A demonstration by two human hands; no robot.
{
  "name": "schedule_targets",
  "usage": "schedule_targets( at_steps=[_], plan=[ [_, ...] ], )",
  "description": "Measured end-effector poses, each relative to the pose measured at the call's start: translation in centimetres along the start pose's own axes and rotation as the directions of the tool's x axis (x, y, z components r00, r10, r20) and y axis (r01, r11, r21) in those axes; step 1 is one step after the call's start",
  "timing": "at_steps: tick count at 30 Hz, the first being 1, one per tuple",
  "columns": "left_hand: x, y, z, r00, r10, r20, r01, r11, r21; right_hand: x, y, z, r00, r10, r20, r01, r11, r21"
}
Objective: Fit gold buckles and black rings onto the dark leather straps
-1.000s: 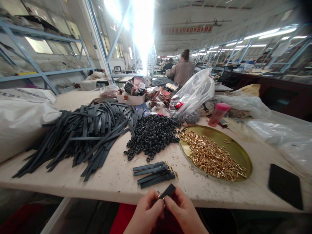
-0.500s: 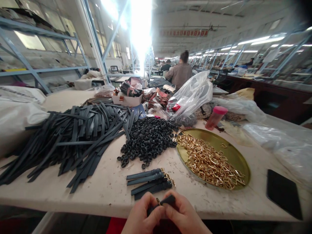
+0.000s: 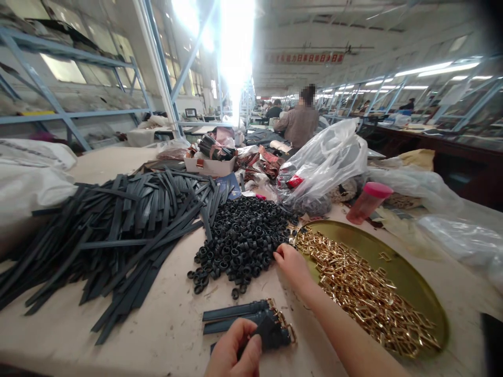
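Note:
My left hand pinches a dark strap at the bottom centre, over a short row of black straps with gold buckles. My right hand reaches to the right edge of a heap of small black loops; its fingertips are closed together there, and anything between them is too small to make out. Under and beside the right forearm lies a round gold tray bearing a pile of gold buckles. A large pile of long black strips spreads over the left side.
Behind the loops are a white box of dark rolls and a clear plastic bag. A pink-lidded jar leans beyond the tray. A black flat object is at the right edge. A person sits farther back.
My right hand has left the strap and moved forward to the loop heap. My left hand still holds the strap. The view has shifted, bringing the table items nearer.

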State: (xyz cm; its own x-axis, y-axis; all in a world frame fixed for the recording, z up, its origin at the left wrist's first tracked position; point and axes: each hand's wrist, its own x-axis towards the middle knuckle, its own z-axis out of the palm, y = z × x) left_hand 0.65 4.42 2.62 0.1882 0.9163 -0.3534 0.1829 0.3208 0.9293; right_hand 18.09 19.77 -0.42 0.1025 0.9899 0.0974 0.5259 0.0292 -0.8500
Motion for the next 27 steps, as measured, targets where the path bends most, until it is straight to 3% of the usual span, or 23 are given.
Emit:
schedule_targets(
  at_steps=[4, 8, 9, 10, 13, 16, 19, 23, 27],
  plan=[
    [0.3, 0.3, -0.1, 0.996, 0.011, -0.085, -0.011, 1.0, 0.008, -2.1, -0.3, -1.0, 0.998, 0.022, 0.058, -0.028, 0.993, 0.116],
    [0.3, 1.4, 0.1, 0.983, 0.089, -0.16, -0.082, 0.995, 0.048, -7.7, -2.6, -2.2, 0.964, 0.045, 0.264, -0.13, 0.941, 0.313],
    [0.2, 1.7, 0.2, 0.98, 0.11, -0.167, -0.099, 0.992, 0.074, -9.2, -3.3, -2.4, 0.942, 0.052, 0.33, -0.186, 0.902, 0.389],
    [-0.1, 2.0, 0.4, 0.978, 0.128, -0.166, -0.112, 0.988, 0.107, -10.7, -3.9, -2.5, 0.91, 0.073, 0.409, -0.296, 0.804, 0.515],
    [-1.2, 2.3, 0.7, 0.978, 0.164, -0.127, -0.132, 0.964, 0.232, -14.0, -4.9, -2.8, 0.873, 0.097, 0.479, -0.447, 0.553, 0.703],
    [-2.3, 2.1, 0.7, 0.979, 0.187, -0.081, -0.141, 0.91, 0.389, -15.4, -5.0, -2.9, 0.897, 0.081, 0.435, -0.399, 0.575, 0.714],
    [-3.1, 2.0, 0.5, 0.983, 0.18, -0.035, -0.146, 0.881, 0.45, -16.1, -4.9, -2.6, 0.886, 0.072, 0.458, -0.4, 0.619, 0.676],
    [-4.2, 2.3, 0.3, 0.988, 0.155, -0.023, -0.138, 0.93, 0.341, -17.0, -5.0, -1.9, 0.868, 0.102, 0.486, -0.427, 0.655, 0.624],
    [-5.1, 2.5, 0.5, 0.981, 0.188, 0.034, -0.192, 0.965, 0.178, -18.1, -5.6, -1.5, 0.877, 0.12, 0.465, -0.435, 0.609, 0.663]
  ],
)
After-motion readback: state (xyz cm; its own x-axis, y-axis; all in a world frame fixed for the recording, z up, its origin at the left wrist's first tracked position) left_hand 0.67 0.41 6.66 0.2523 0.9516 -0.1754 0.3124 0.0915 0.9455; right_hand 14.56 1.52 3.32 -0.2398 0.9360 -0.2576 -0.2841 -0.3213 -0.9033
